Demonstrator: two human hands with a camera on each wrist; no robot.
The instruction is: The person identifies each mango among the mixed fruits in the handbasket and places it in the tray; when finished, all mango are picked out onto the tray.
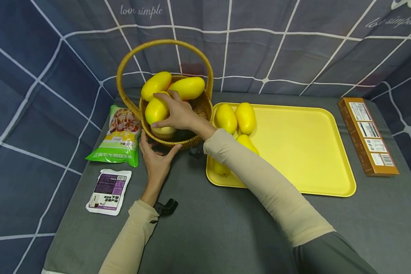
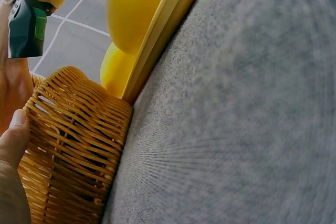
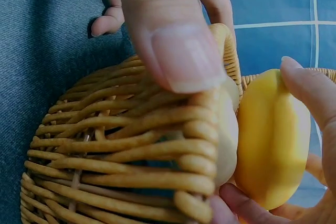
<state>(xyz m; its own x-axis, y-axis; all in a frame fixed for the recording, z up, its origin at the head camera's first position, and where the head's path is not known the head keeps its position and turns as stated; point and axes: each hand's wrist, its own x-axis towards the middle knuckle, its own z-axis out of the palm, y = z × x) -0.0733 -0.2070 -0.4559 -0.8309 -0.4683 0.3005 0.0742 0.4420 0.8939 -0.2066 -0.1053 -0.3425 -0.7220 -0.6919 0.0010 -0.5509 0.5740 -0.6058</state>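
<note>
I see a grey surface [image 1: 205, 232] walled left, far and right by blue grid-patterned fabric [image 1: 250, 57]. Far left, my left grip [image 1: 156, 161] holds a wicker basket [image 1: 191, 142]; my right grip [image 1: 179, 114] pinches a yellow mango [image 1: 156, 111] inside it. A sleeve [image 1: 270, 182] partly hides the yellow tray [image 1: 301, 148]; I can't make out the basket's bottom.

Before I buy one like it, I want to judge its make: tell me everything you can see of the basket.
The basket is golden brown, apparently wicker, loosely woven with gaps, with a thick rim and one tall arched handle. It stands upright on the grey table, left of the yellow tray, holding yellow fruit. The left hand grips its near side from outside; the right hand reaches in, holding one fruit.
</note>
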